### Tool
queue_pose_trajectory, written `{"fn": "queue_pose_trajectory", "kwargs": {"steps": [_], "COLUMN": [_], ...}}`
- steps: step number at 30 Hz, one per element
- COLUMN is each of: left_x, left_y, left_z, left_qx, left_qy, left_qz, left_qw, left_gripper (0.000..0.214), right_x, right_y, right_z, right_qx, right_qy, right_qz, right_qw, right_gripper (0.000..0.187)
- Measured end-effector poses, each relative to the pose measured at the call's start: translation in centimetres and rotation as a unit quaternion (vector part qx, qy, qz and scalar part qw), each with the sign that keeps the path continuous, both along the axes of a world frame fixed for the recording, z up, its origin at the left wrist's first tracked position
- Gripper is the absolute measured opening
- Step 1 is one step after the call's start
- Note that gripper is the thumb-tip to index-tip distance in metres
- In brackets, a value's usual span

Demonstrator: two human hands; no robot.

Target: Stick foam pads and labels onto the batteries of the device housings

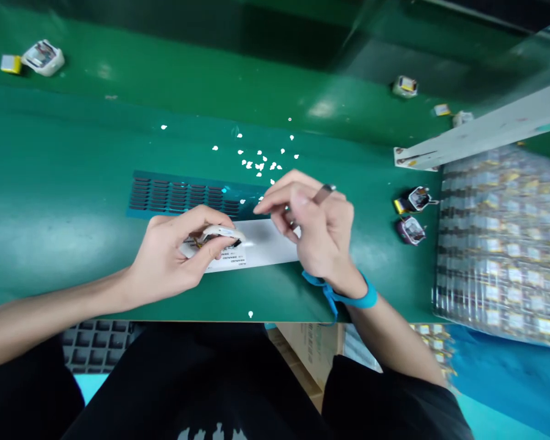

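Small device (223, 231) held left of the right hand (321, 227)

Nearest, over a white sheet (268, 241) on the table (73, 201), we see the left hand (178, 250), its grip closed on the device, whose long axis runs roughly left to right. The right hand lies apart, to the right and slightly farther; its fingers curl about a metal tool (323, 194), whose tip we cannot make out. Only the left hand touches the device. Farther off we find a slotted blue strip (183, 194), then scattered white pieces (259, 166).

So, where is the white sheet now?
In the head view, the white sheet lies on the green table, just below centre, partly hidden by the left hand and right hand.
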State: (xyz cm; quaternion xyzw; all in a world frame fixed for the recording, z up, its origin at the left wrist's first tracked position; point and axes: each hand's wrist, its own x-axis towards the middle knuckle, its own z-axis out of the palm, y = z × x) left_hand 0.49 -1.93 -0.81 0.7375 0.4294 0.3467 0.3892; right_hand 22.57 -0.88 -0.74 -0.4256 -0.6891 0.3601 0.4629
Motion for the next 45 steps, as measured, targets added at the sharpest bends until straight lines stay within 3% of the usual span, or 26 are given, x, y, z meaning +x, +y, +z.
{"fn": "queue_pose_trajectory", "kwargs": {"steps": [4, 6, 10, 14, 20, 25, 40, 45], "left_x": [-0.1, -0.1, 0.0, -0.1, 0.1, 0.1, 0.2, 0.0], "left_y": [0.2, 0.3, 0.4, 0.6, 0.7, 0.6, 0.7, 0.6], "left_z": [-0.6, -1.0, -1.5, -1.5, -1.4, -1.5, -1.5, -1.5], "left_qx": [0.037, 0.046, 0.046, 0.033, 0.027, 0.023, 0.078, 0.088], "left_qy": [0.075, 0.101, 0.120, 0.125, 0.118, 0.121, 0.114, 0.083], "left_qz": [-0.038, -0.048, -0.054, -0.043, -0.025, -0.025, -0.066, -0.068], "left_qw": [0.996, 0.993, 0.990, 0.991, 0.992, 0.992, 0.988, 0.990], "left_gripper": [0.012, 0.015, 0.017, 0.015, 0.012, 0.012, 0.011, 0.015], "right_x": [1.2, 1.6, 1.8, 2.0, 2.4, 2.6, 2.4, 2.4], "right_y": [0.9, 1.3, 2.0, 2.5, 3.1, 3.5, 3.5, 3.7], "right_z": [0.4, 0.7, 1.0, 0.7, 0.2, -0.4, -1.0, -0.7], "right_qx": [0.015, -0.024, -0.142, -0.182, -0.282, -0.364, -0.392, -0.343], "right_qy": [-0.054, -0.067, -0.050, -0.059, -0.019, 0.028, 0.080, 0.092], "right_qz": [-0.073, -0.080, -0.002, 0.081, 0.131, 0.158, 0.144, 0.079], "right_qw": [0.996, 0.994, 0.989, 0.978, 0.950, 0.917, 0.905, 0.931], "right_gripper": [0.055, 0.062, 0.064, 0.059, 0.044, 0.047, 0.045, 0.045]}}
